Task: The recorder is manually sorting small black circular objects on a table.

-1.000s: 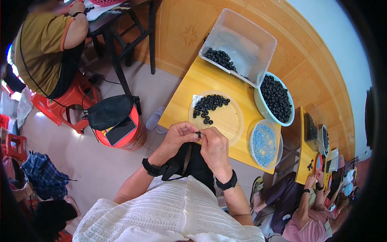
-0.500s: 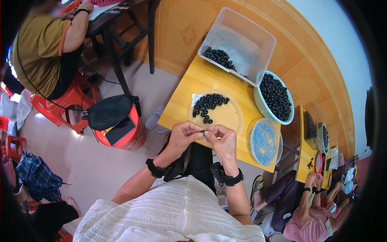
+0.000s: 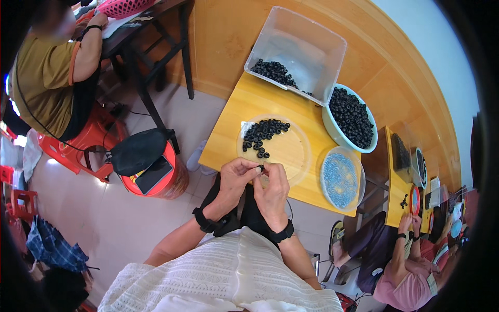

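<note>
My left hand [image 3: 235, 179] pinches a small black ring-shaped part [image 3: 261, 167] between thumb and fingertips, over the near edge of the table. My right hand [image 3: 272, 191] meets it there, its fingers closed at the same part and partly covering it. Just beyond both hands lies a shallow, clear round tray [image 3: 296, 156]. Several loose black rings [image 3: 265, 130] are spread over its far left side. To the right of my hands sits a round clear container [image 3: 362, 192] with many tiny light-blue pieces [image 3: 339, 179].
A translucent bin [image 3: 306, 52] of black rings stands tilted at the table's [image 3: 223, 138] far end. Beside it is a pale bowl [image 3: 334, 130] heaped with rings. A red bucket [image 3: 179, 177] carries a black bag and phone on the left. Other people sit left and right.
My right hand has turned and drawn in closer to the left, its fingers now pointing more upward. The held part sits slightly higher. The whole view has shifted a little.
</note>
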Motion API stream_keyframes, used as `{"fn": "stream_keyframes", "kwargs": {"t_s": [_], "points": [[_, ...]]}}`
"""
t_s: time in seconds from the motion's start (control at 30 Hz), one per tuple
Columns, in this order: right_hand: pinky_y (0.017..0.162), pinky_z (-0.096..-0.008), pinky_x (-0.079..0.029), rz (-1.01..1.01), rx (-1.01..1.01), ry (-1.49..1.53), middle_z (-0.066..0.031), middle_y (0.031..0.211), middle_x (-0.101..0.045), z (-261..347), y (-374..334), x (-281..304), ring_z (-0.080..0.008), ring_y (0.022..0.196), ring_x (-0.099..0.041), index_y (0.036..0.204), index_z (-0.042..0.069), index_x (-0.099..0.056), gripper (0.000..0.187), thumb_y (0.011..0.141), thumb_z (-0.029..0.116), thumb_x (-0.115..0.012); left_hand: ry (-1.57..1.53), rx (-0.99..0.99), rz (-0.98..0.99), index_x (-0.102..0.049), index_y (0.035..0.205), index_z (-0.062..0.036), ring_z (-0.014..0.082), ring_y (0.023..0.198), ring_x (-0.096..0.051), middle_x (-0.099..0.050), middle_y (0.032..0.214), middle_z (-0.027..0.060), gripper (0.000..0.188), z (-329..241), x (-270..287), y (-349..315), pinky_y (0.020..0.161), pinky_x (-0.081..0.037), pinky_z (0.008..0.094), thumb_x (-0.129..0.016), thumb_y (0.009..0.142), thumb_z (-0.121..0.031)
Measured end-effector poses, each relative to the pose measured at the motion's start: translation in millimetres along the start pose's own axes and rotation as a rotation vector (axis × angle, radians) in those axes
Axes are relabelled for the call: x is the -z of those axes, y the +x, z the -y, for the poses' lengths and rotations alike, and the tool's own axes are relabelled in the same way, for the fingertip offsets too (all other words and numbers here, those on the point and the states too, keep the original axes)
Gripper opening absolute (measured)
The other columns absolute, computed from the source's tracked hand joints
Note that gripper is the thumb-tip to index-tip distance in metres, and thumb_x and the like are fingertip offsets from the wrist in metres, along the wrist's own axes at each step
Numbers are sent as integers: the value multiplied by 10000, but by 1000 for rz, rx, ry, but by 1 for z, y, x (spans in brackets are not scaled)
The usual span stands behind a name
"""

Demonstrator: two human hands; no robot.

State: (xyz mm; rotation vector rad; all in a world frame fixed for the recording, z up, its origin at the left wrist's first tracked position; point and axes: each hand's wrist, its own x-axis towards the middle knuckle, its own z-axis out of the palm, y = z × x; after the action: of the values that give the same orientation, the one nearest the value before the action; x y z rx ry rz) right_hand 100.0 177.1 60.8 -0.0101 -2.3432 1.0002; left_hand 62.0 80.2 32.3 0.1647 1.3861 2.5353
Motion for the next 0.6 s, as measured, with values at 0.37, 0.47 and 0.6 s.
{"fn": "stream_keyframes", "kwargs": {"t_s": [0.37, 0.47, 0.6], "points": [[611, -412, -443, 114, 57, -132, -156, 778, -510, -14, 8, 25, -340, 755, -529, 834, -2, -526, 184, 680, 9, -626, 142, 267, 132, -627, 887, 1, 68, 697, -575, -617, 799, 19, 192, -6, -5, 5, 656, -493, 207, -535, 888, -167], [630, -421, -447, 170, 49, -144, -162, 780, -504, -14, 6, 29, -349, 771, -524, 799, 1, -509, 165, 676, 12, -619, 233, 305, 224, -634, 849, -2, 99, 714, -599, -621, 796, 28, 211, -4, 0, 5, 672, -499, 238, -533, 887, -183], [629, -420, -436, 167, 58, -140, -166, 748, -493, -22, -1, 32, -360, 745, -519, 790, -6, -507, 196, 650, 3, -643, 294, 377, 191, -639, 785, -13, 87, 665, -589, -609, 715, 19, 205, -3, -4, 0, 640, -488, 216, -544, 875, -171]]}}
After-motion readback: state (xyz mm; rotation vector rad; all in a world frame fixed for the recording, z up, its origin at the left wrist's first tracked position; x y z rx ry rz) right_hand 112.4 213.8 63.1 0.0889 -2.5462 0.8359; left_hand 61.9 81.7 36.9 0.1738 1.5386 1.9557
